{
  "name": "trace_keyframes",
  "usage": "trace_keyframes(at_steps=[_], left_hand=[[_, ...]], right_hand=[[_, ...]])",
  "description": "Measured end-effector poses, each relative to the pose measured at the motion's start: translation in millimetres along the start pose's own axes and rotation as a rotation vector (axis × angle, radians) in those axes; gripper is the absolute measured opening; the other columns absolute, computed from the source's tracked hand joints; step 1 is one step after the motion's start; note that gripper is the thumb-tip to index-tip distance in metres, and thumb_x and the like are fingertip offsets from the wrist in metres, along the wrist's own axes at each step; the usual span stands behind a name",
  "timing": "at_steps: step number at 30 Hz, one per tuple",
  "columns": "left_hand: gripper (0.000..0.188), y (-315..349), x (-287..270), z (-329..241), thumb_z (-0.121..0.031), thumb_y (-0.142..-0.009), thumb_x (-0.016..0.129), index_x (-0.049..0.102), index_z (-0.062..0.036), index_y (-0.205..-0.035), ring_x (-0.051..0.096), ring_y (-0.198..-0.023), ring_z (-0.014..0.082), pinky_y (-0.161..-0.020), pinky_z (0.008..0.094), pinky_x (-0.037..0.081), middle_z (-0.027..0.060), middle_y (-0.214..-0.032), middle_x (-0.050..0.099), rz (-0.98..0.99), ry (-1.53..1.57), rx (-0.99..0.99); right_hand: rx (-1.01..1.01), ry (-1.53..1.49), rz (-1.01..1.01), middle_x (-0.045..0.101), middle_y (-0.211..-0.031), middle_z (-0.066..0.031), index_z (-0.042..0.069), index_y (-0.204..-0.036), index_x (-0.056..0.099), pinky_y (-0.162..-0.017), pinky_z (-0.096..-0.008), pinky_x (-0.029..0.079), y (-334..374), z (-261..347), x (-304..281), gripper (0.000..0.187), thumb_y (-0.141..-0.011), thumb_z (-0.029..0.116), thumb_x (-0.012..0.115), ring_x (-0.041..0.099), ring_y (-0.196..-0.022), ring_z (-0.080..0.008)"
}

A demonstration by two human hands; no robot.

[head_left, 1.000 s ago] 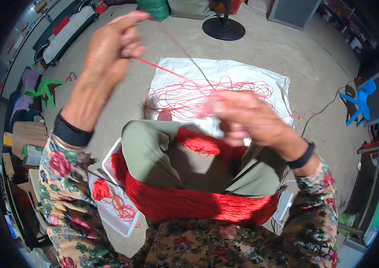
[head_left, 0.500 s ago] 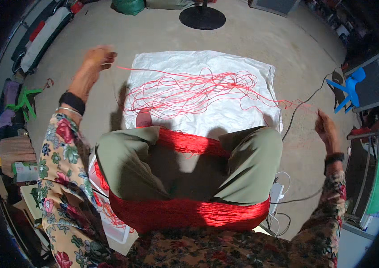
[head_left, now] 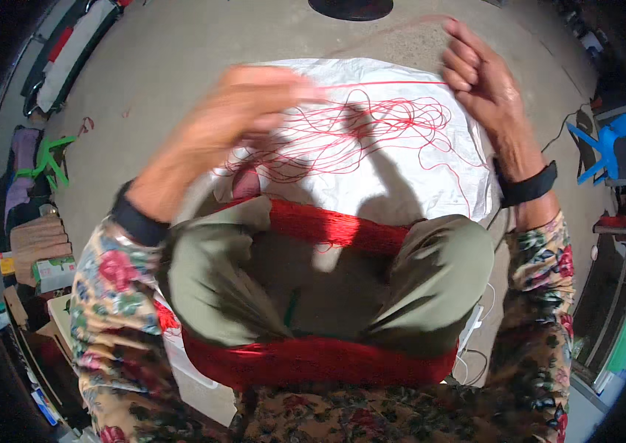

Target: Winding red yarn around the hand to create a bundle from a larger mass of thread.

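Note:
Over the far right of the white sheet [head_left: 401, 192], my right hand [head_left: 479, 77] is closed with red cord in its fingers. A straight length of red cord [head_left: 387, 83] runs from it to the fingertips of my left hand [head_left: 246, 111], which is smeared by motion but looks pinched on the cord. A faint blurred strand arcs up to my right fingertips. Below my hands, a loose, looped heap of red cord [head_left: 372, 133] lies on the sheet. A thick red skein [head_left: 328, 223] stretches around my bent knees, and its near side [head_left: 320, 362] crosses my lap.
A round black base [head_left: 350, 7] stands on the floor at the far edge. At right is a blue stool-like object [head_left: 601, 148], with a dark cable near it. On the left are a green plastic object [head_left: 51, 162], folded brown cloth [head_left: 40, 240] and boxes.
My hands were wide apart at either side of the sheet. Both have come inward over it, my right hand also moving far forward, with cord now straight between them.

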State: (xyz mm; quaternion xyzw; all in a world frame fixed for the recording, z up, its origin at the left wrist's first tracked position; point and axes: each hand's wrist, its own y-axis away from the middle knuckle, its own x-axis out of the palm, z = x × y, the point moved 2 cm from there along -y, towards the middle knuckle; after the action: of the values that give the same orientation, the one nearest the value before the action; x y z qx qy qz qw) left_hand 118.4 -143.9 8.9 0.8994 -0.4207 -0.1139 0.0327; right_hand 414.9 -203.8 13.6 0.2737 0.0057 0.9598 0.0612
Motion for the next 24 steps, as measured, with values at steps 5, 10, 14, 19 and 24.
trace_keyframes(at_steps=[5,10,14,19,24], left_hand=[[0.032,126.3,-147.3,60.1,-0.040,-0.083,0.064,0.069,-0.0080,-0.089,0.037,-0.052,0.0069,-0.046,0.0246,0.029,-0.0050,-0.060,0.045,-0.392,-0.547,-0.426],[0.033,293.2,-227.4,127.4,-0.037,-0.080,0.064,0.069,-0.0050,-0.088,0.040,-0.046,0.0077,-0.044,0.0247,0.031,-0.0036,-0.057,0.045,-0.755,-0.422,-0.432],[0.029,376.9,-207.1,106.3,-0.034,-0.084,0.061,0.067,-0.0049,-0.085,0.036,-0.042,0.0076,-0.042,0.0238,0.031,-0.0048,-0.053,0.041,-0.822,-0.327,-0.671],[0.025,242.3,-118.1,36.4,-0.028,-0.094,0.056,0.059,-0.0041,-0.090,0.029,-0.038,0.0062,-0.036,0.0237,0.025,-0.0062,-0.048,0.033,-0.733,0.280,-0.494],[0.023,159.8,-41.6,-48.9,-0.022,-0.097,0.049,0.055,-0.0002,-0.096,0.027,-0.039,0.0063,-0.039,0.0243,0.024,-0.0054,-0.048,0.030,-0.575,0.476,-0.105]], right_hand=[[-0.008,0.182,-0.596,0.034,-0.063,0.0041,0.001,-0.111,0.053,-0.045,-0.0223,0.027,-25.5,6.3,-197.4,0.020,-0.098,0.011,0.042,0.031,-0.052,-0.0086],[-0.238,0.268,-0.869,0.041,-0.063,0.0011,0.003,-0.099,0.058,-0.050,-0.0273,0.033,-10.2,42.0,-385.0,0.016,-0.089,0.015,0.053,0.041,-0.053,-0.0114],[0.100,0.488,-0.572,0.051,-0.072,-0.0030,0.005,-0.106,0.062,-0.057,-0.0277,0.041,-41.6,-45.2,-300.0,0.024,-0.089,0.020,0.057,0.048,-0.060,-0.0123],[-0.195,1.463,0.076,0.066,-0.092,-0.0108,0.001,-0.109,0.064,-0.077,-0.0319,0.049,-69.2,-65.9,-148.5,0.033,-0.091,0.028,0.056,0.062,-0.082,-0.0187],[0.020,0.739,0.657,0.064,-0.080,-0.0038,0.002,-0.094,0.067,-0.067,-0.0262,0.050,11.3,-59.0,125.8,0.034,-0.089,0.035,0.060,0.060,-0.072,-0.0112]])
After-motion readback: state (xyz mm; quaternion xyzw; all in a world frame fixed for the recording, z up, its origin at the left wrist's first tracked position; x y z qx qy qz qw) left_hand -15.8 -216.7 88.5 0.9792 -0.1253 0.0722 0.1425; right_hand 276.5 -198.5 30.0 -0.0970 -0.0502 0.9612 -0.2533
